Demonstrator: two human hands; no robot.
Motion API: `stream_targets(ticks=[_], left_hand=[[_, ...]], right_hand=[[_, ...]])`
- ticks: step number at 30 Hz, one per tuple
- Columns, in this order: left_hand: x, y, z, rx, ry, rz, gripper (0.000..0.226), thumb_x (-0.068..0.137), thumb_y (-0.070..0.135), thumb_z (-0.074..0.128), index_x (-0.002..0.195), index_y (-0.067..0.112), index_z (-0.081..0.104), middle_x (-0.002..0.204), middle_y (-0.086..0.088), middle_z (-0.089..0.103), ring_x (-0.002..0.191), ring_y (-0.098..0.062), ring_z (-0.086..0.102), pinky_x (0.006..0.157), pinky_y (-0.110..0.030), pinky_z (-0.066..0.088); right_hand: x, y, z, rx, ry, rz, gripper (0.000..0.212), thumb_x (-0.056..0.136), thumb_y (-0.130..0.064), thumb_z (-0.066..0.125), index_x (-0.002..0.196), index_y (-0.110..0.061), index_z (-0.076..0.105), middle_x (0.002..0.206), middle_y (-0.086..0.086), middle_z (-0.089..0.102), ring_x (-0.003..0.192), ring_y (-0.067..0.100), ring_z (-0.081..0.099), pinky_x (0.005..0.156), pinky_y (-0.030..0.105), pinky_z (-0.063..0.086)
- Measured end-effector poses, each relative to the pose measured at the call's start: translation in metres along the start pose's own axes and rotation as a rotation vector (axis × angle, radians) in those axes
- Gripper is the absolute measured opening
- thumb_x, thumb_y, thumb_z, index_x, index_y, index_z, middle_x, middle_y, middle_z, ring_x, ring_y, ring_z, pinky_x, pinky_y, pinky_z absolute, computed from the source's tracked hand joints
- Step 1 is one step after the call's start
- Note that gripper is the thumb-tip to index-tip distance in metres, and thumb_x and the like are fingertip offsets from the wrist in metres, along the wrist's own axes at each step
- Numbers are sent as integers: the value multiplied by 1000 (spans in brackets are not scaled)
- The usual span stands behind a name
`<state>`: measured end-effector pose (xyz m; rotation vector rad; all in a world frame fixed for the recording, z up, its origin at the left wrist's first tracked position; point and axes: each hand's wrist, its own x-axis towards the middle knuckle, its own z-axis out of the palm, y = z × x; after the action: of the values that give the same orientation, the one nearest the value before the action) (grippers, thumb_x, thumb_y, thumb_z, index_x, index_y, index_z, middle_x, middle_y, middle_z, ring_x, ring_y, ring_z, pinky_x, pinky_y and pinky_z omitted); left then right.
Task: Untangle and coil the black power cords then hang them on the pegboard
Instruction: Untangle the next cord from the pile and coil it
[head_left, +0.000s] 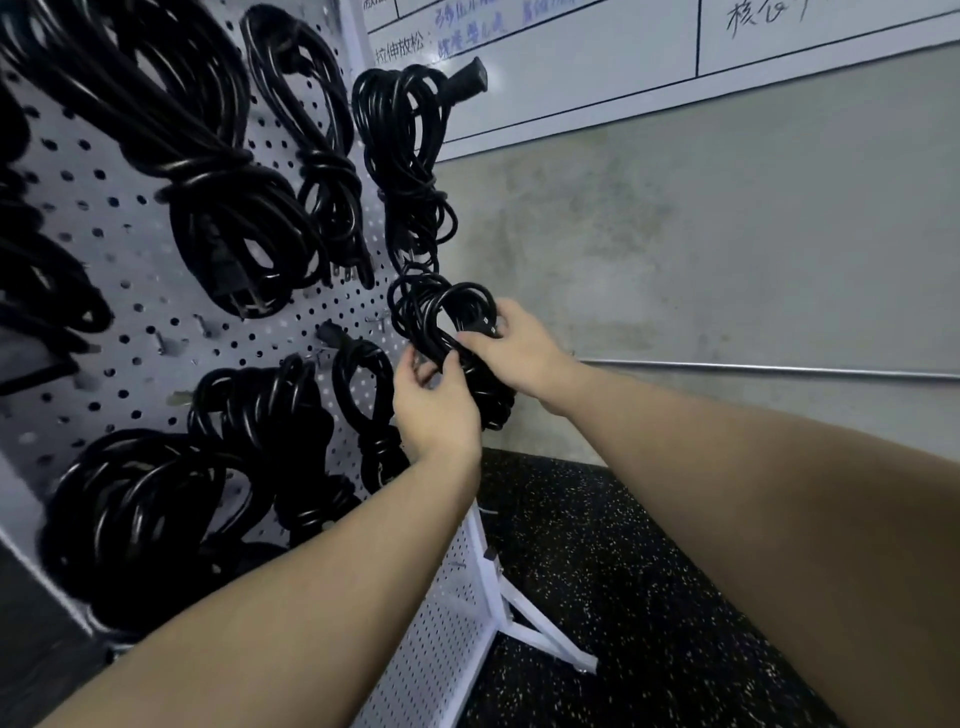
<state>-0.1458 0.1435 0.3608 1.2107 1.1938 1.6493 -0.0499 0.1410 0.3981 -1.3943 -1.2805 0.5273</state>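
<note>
- Two bare hands meet at a coiled black power cord (447, 332) held at the right edge of the pegboard (156, 291).
- Left hand (434, 402): fingers curled around the lower part of the coil, thumb and fingertips closed on the strands from the board side.
- Right hand (514, 348): fingers closed over the coil from the right, pinching the bundle near its middle, just beside a plug end.
- Coil position: its upper loop lies close to a small metal hook (382, 319) at the board's edge; whether the loop sits on the hook cannot be told.
- Hung cords (218, 208): several black bundles already hang on the board above and to the left, with one more (410, 156) directly above the held coil.
- Surroundings: white board stand (524, 618), dark speckled floor (623, 571), grey wall (727, 234) with a whiteboard (597, 62) carrying handwriting.
</note>
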Motion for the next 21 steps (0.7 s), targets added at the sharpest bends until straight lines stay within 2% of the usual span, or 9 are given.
stream_targets(ticks=[3, 6, 8, 11, 12, 14, 17, 19, 21], left_hand=[[5, -6, 0, 55, 26, -4, 47, 100, 30, 63, 146, 27, 51, 102, 18, 65, 85, 4, 60, 86, -23, 43], [7, -9, 0, 124, 45, 33, 43, 104, 25, 55, 147, 27, 51, 122, 9, 69, 110, -12, 66, 88, -21, 42], [6, -12, 0, 183, 26, 31, 49, 105, 26, 51, 153, 31, 43, 139, 6, 63, 125, -18, 61, 97, -24, 41], [-1, -22, -2, 274, -69, 75, 66, 103, 28, 51, 162, 34, 22, 161, 3, 40, 146, -20, 39, 118, -34, 31], [-5, -25, -4, 323, -104, 93, 71, 103, 27, 52, 163, 31, 16, 167, 3, 29, 152, -19, 28, 121, -34, 23], [-18, -29, -13, 399, -174, 93, 77, 102, 25, 54, 164, 27, 9, 171, 5, 12, 156, -17, 14, 123, -33, 16], [-41, -35, -27, 440, -293, 125, 79, 102, 24, 55, 164, 27, 7, 171, 9, 0, 157, -17, 12, 123, -34, 16], [-56, -43, -38, 440, -396, 129, 74, 101, 18, 56, 163, 26, 17, 170, 12, -1, 154, -16, 21, 116, -21, 25], [-69, -54, -49, 436, -520, 88, 64, 100, 11, 57, 158, 20, 32, 168, 6, 6, 141, -13, 37, 91, 3, 32]], right_hand=[[1, 0, 5, -30, -42, 16, 47, 97, -23, 68, 139, -11, 52, 126, 3, 63, 117, 17, 59, 101, 26, 44], [1, 2, 13, -45, -72, 25, 46, 98, -24, 66, 140, -12, 51, 131, 5, 62, 118, 17, 57, 104, 31, 45], [-1, 5, 16, -47, -99, 40, 47, 98, -26, 65, 142, -15, 50, 131, 4, 63, 117, 17, 58, 103, 34, 48], [-11, 15, 18, -10, -118, 92, 49, 99, -29, 64, 144, -23, 46, 131, 4, 65, 112, 17, 63, 87, 31, 53], [-17, 19, 17, -5, -123, 116, 53, 99, -32, 64, 147, -24, 42, 137, 4, 62, 116, 17, 62, 90, 31, 53], [-31, 28, 13, -34, -127, 159, 62, 99, -37, 62, 153, -26, 35, 145, 4, 54, 124, 20, 59, 100, 36, 50], [-57, 40, 3, -130, -127, 206, 61, 100, -41, 59, 154, -28, 34, 141, 2, 55, 119, 22, 60, 93, 36, 53], [-76, 50, -5, -164, -143, 251, 59, 101, -41, 57, 154, -28, 34, 130, 0, 53, 109, 22, 63, 83, 38, 57], [-96, 63, -13, -183, -146, 302, 55, 102, -38, 57, 152, -25, 37, 116, 4, 56, 93, 22, 64, 72, 37, 55]])
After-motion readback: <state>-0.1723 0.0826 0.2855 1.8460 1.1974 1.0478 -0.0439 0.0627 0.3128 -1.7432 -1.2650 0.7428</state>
